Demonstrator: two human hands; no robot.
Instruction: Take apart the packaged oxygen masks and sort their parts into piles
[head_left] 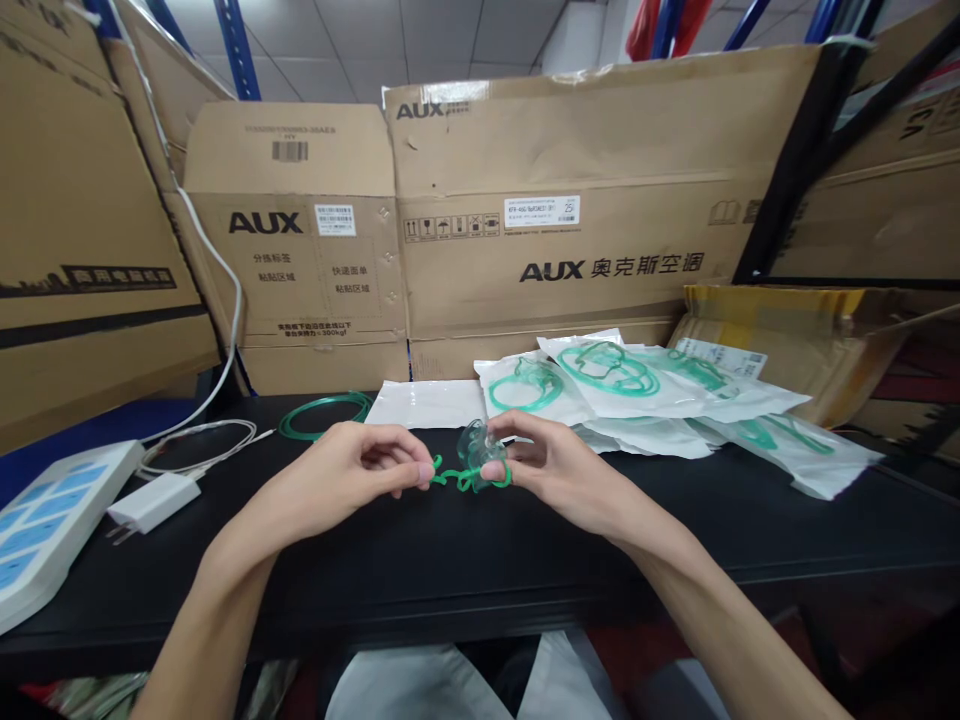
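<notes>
Two hands meet over the middle of a black table [420, 560], both working one small thing. The left hand [352, 480] is curled nearly shut, thumb and forefinger pinching the end of a green tube [454, 478]. The right hand [555, 470] is also closed in a pinch, its fingertips holding a clear plastic mask [474, 445] with the tube's curls wrapped just under it.

The mask and tube hang just above the tabletop, between the two hands, well back from the near edge. The near strip of table in front of the hands is bare and gives room toward the body. To the left lie a white charger [154, 500] with its cable and a white and blue box [45, 525] at the table's left edge. Behind the left hand rests a loose coil of green tubing [322, 412], and beside it a flat white pouch [427, 403]. Behind and to the right of the right hand a heap of sealed bags [675, 400] with green tubing inside spreads toward the right edge. Cardboard boxes [570, 200] wall off the far side.

The short stretch of tube runs left to right, its long axis level from one hand to the other, with the mask at its right end; which way the mask's opening faces I cannot tell.
</notes>
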